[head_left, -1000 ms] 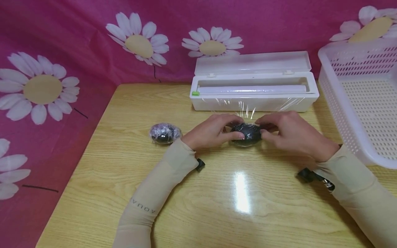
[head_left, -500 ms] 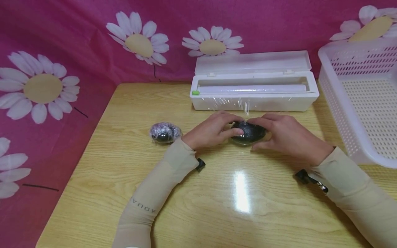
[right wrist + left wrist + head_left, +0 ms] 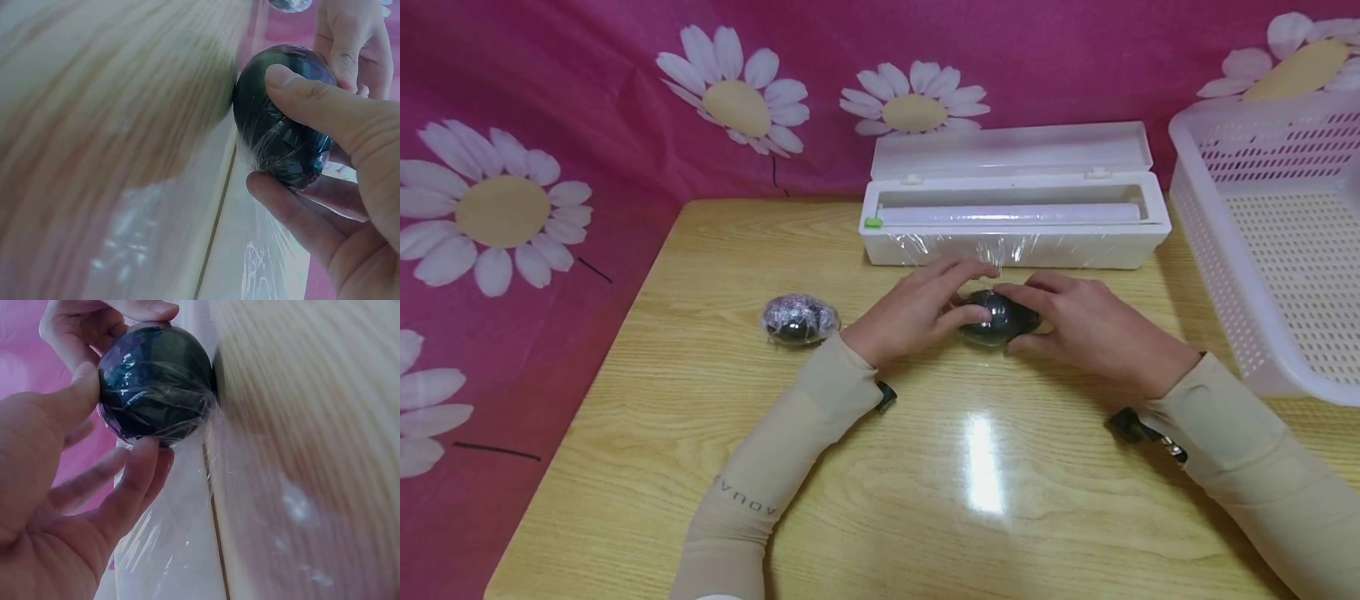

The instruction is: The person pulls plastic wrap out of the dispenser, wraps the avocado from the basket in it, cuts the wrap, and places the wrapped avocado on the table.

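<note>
A dark, glossy avocado (image 3: 997, 321) sits on the table in front of the film box, with clear cling film (image 3: 169, 419) creased round it. The film stretches from the avocado back to the box. My left hand (image 3: 925, 312) holds its left side, thumb on the near face and fingers at the far side. From the right, my right hand (image 3: 1086, 325) grips it, its thumb (image 3: 306, 94) pressed on the skin and fingers reaching round the far side. To the left lies a second dark fruit (image 3: 799, 319), bundled in crinkled film, touched by neither hand.
The white film box (image 3: 1015, 250) stands at the back with its lid raised, showing the film roll (image 3: 1011, 214) and a green slider (image 3: 873, 222). A white perforated basket (image 3: 1217, 275) is at the right. Behind the wooden table (image 3: 880, 500) hangs a pink flowered cloth (image 3: 820, 50).
My right hand has shifted left, its fingers now over the avocado's top and its thumb low on the near side. The left fingers have stretched out towards the box.
</note>
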Tool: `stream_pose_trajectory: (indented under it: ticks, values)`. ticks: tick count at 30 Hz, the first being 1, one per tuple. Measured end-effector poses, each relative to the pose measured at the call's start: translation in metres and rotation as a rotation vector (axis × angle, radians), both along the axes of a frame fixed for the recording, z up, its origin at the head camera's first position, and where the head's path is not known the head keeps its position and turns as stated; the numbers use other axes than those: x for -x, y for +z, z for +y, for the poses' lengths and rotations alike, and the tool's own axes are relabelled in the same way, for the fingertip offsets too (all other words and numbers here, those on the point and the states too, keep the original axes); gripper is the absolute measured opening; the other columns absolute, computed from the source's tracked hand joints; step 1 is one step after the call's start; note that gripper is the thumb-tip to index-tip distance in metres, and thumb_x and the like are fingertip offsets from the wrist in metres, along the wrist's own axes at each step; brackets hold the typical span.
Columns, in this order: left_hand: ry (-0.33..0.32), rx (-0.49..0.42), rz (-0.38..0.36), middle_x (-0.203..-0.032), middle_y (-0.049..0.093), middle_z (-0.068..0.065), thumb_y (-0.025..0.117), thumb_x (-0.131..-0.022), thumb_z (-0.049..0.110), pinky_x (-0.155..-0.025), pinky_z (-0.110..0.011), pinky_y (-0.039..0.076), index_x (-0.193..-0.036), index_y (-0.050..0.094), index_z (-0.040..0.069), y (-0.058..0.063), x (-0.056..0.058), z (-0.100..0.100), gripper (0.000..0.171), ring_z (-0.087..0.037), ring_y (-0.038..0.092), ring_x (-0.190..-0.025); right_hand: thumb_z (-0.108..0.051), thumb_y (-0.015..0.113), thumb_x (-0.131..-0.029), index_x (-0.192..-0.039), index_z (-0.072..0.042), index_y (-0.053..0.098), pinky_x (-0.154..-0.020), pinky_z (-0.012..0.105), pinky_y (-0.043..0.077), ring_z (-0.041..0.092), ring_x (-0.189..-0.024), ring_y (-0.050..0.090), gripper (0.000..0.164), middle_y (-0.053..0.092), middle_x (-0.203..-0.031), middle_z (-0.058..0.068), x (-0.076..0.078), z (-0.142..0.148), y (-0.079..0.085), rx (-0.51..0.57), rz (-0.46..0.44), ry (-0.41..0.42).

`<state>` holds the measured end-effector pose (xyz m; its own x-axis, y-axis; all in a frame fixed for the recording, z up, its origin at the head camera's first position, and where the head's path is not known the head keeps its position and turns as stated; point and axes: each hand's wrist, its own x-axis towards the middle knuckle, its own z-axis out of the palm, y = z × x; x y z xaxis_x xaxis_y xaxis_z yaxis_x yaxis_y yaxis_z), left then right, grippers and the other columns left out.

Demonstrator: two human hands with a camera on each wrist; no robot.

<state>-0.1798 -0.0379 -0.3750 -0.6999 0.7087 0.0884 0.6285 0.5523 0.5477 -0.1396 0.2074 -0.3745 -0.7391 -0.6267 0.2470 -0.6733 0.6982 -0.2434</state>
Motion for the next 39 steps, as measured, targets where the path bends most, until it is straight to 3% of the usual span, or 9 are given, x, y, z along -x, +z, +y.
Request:
stream_pose_trajectory:
  ticks: [4,8,14,17,22,31,39]
  values:
    - [-0.006,0.057,0.05,-0.141,0.064,-0.004,0.058,-0.106,0.039,-0.11,-0.031,0.051,-0.142,0.059,0.015,0.0025,-0.0008,0.0031,0.044,-0.015,0.065,-0.123,-0.028,0.087,-0.084,-0.139,-0.002,0.062,-0.077,0.044,0.061,0.026,-0.088,0.066,0.066,0.065,-0.111,0.018,0.0023,0.0002,-0.0018,-0.019,0.034,0.023]
    - [0.006,0.125,0.037,-0.145,0.061,-0.007,0.067,-0.1,0.043,-0.112,-0.031,0.049,-0.145,0.057,0.011,0.0038,-0.0025,0.0057,0.056,-0.017,0.061,-0.128,-0.028,0.083,-0.089,-0.139,-0.001,0.059,-0.074,0.039,0.058,0.02,-0.084,0.061,0.062,0.061,-0.111,0.014,0.0032,-0.0012,-0.0037,-0.022,-0.004,0.014]
    - [-0.006,0.161,0.05,-0.148,0.057,-0.011,0.082,-0.088,0.041,-0.119,-0.032,0.045,-0.149,0.051,0.007,0.0021,-0.0038,0.0082,0.077,-0.022,0.057,-0.136,-0.025,0.087,-0.085,-0.146,-0.006,0.052,-0.089,0.047,0.06,0.03,-0.099,0.068,0.072,0.063,-0.125,0.018,0.0037,-0.0015,-0.0035,0.0,-0.07,-0.034]
    - [-0.01,0.171,0.062,-0.146,0.059,-0.011,0.081,-0.089,0.041,-0.116,-0.031,0.047,-0.149,0.052,0.006,0.0021,-0.0029,0.008,0.075,-0.021,0.06,-0.132,-0.019,0.09,-0.08,-0.141,-0.008,0.053,-0.094,0.052,0.058,0.035,-0.108,0.069,0.072,0.065,-0.127,0.019,0.0035,-0.0006,-0.0032,0.027,-0.07,-0.038]
    - [-0.002,0.187,0.022,-0.144,0.06,-0.009,0.079,-0.09,0.043,-0.115,-0.031,0.047,-0.149,0.052,0.008,0.0041,0.0003,0.0061,0.074,-0.019,0.06,-0.13,-0.013,0.091,-0.077,-0.131,-0.007,0.061,-0.092,0.05,0.06,0.033,-0.107,0.069,0.062,0.066,-0.122,0.015,0.0036,-0.0008,-0.0048,0.072,-0.025,-0.007]
    - [-0.012,0.211,-0.045,-0.144,0.06,-0.007,0.076,-0.093,0.044,-0.115,-0.032,0.046,-0.15,0.052,0.012,0.0048,0.0022,0.0038,0.07,-0.018,0.058,-0.129,-0.017,0.09,-0.08,-0.133,-0.006,0.065,-0.086,0.045,0.06,0.024,-0.098,0.067,0.06,0.064,-0.116,0.011,0.0011,-0.0027,-0.002,0.045,-0.032,-0.026]
    - [-0.026,0.205,-0.045,-0.145,0.058,-0.007,0.07,-0.096,0.045,-0.115,-0.034,0.046,-0.15,0.052,0.01,0.0028,0.0016,0.0038,0.067,-0.018,0.057,-0.129,-0.023,0.088,-0.082,-0.132,-0.006,0.063,-0.087,0.045,0.06,0.025,-0.1,0.069,0.057,0.068,-0.115,0.01,0.0013,-0.0008,-0.0002,0.022,-0.035,-0.012]
